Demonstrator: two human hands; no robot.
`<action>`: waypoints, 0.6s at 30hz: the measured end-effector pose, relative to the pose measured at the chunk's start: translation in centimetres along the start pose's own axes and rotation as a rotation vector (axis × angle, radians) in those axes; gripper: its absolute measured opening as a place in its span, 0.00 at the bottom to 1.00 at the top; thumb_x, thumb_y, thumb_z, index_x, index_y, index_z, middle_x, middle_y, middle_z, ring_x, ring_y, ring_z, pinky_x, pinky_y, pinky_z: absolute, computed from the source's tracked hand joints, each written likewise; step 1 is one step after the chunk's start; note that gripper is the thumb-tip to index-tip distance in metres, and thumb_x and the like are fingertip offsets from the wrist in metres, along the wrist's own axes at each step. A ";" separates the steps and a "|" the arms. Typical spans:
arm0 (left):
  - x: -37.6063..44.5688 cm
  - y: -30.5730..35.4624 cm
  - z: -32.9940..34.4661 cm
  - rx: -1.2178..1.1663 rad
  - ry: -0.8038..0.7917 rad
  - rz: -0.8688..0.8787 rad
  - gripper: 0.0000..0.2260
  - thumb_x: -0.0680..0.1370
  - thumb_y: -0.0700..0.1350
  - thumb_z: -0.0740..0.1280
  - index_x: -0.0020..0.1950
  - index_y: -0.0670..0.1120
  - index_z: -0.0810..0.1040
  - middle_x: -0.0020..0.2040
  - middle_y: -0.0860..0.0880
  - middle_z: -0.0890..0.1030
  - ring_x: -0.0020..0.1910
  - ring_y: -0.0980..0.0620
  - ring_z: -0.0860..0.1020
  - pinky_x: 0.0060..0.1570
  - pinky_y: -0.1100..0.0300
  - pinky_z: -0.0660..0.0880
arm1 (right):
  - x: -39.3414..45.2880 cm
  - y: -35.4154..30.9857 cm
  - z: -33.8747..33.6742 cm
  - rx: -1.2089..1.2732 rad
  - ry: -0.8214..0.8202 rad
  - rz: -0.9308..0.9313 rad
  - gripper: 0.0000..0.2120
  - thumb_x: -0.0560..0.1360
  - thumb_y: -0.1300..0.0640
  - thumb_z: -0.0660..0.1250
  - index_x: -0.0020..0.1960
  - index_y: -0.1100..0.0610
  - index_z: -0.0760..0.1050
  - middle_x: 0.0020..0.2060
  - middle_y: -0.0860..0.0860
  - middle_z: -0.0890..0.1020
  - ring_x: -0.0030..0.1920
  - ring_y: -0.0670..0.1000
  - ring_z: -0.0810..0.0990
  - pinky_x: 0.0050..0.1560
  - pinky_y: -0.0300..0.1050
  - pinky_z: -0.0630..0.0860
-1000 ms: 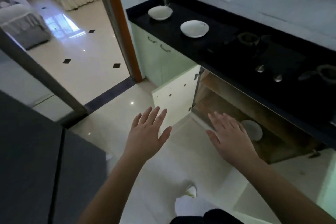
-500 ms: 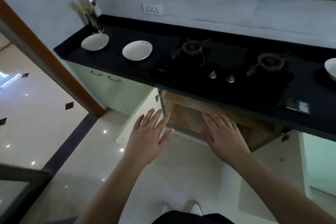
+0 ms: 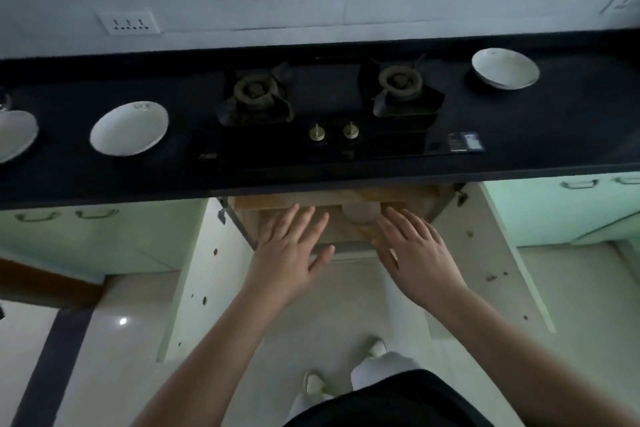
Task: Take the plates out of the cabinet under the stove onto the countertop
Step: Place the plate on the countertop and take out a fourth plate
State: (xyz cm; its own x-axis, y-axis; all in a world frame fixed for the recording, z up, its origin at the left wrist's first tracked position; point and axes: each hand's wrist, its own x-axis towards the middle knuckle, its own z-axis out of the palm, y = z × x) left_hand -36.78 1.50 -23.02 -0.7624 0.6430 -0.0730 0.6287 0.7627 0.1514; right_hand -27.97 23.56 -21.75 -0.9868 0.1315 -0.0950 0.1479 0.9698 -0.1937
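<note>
step: reaching for next plate, none lifted yet, judging by empty hands
left hand (image 3: 289, 255): fingers spread and straight, palm down, holds nothing, hovering in front of the cabinet (image 3: 408, 199) mouth
right hand (image 3: 414, 253): same, fingers spread, empty, hovering at the mouth
plate (image 3: 360, 211): pale round shape on the wooden shelf inside the cabinet, under the stove (image 3: 329, 107); dim and partly hidden by the table (image 3: 311, 180) edge, probably 1 plate, could be a stack
key relation: plate lies ahead of and below both hands, in the gap between them; right fingertips (image 3: 388, 215) look just beside its rim, left fingertips (image 3: 311, 215) near but apart; right hand nearer
axis: plate is round, lies flat, no long axis; rim faces the hands
doors: both cabinet doors swung open, left door (image 3: 194, 274) and right door (image 3: 491, 253) flank the arms
done so far: 3 dishes on the table, 1 at far left (image 3: 15, 133), 1 left of stove (image 3: 130, 128), 1 right of stove (image 3: 505, 68)
next move needs: reach down and in under the table edge, grip the rim from both sides, watch knuckles on the overhang
</note>
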 end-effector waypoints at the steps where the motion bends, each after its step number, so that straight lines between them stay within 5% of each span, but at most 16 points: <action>1: 0.8 0.1 0.3 -0.002 -0.009 0.023 0.33 0.78 0.66 0.34 0.81 0.54 0.49 0.81 0.51 0.54 0.79 0.50 0.45 0.76 0.47 0.47 | -0.1 0.5 0.1 -0.003 0.000 0.024 0.27 0.81 0.41 0.48 0.77 0.51 0.59 0.76 0.50 0.64 0.77 0.52 0.57 0.76 0.51 0.52; 8: 6.5 2.0 2.7 -0.054 -0.068 0.138 0.28 0.82 0.60 0.42 0.79 0.51 0.59 0.78 0.48 0.64 0.78 0.46 0.57 0.72 0.45 0.61 | 0.9 4.0 2.0 0.037 -0.035 0.104 0.30 0.80 0.38 0.44 0.78 0.49 0.57 0.77 0.50 0.62 0.77 0.52 0.57 0.75 0.48 0.50; 18: 16.2 2.2 14.9 -0.032 -0.171 0.054 0.29 0.82 0.61 0.43 0.80 0.51 0.57 0.79 0.48 0.61 0.79 0.46 0.55 0.73 0.44 0.58 | 10.0 11.1 11.3 0.058 -0.151 0.060 0.29 0.81 0.41 0.44 0.78 0.52 0.56 0.77 0.50 0.61 0.77 0.53 0.56 0.76 0.50 0.52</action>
State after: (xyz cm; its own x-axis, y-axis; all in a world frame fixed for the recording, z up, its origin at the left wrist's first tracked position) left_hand -45.45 14.59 -38.57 -0.6889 0.6875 -0.2298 0.6609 0.7259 0.1905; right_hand -35.39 33.32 -35.92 -0.9554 0.1525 -0.2528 0.2144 0.9470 -0.2391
